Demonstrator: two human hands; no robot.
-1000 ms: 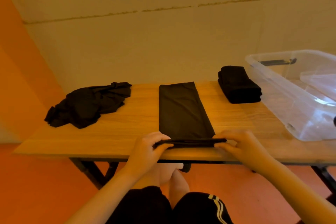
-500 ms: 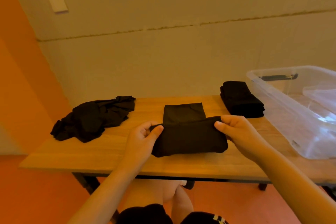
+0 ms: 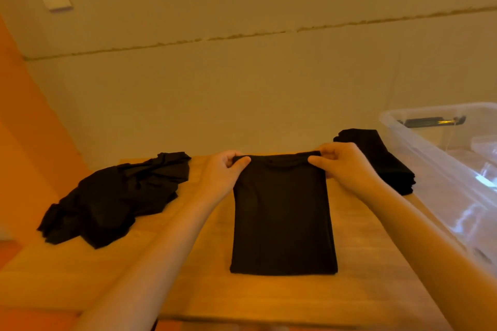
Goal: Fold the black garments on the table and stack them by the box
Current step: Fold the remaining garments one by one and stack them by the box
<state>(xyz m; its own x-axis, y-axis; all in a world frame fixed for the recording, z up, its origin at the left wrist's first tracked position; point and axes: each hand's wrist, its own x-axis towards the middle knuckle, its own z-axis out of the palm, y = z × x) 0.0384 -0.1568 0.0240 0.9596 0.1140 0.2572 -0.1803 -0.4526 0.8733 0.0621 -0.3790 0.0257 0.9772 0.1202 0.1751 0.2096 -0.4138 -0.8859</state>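
In the head view, a crumpled pile of black clothes [image 3: 115, 196] lies left on the wooden table [image 3: 188, 290]; a folded black stack [image 3: 376, 158] sits beside the clear plastic box [image 3: 441, 169]. Left hand [image 3: 223, 172] and right hand [image 3: 341, 166] pinch the far edge of the folded black garment [image 3: 282, 217], flat at the table's centre.

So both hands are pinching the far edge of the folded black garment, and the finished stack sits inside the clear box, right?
Not quite. The head view shows the finished stack on the table beside the clear box, not inside it. The left hand and right hand do pinch the folded black garment at its far edge.
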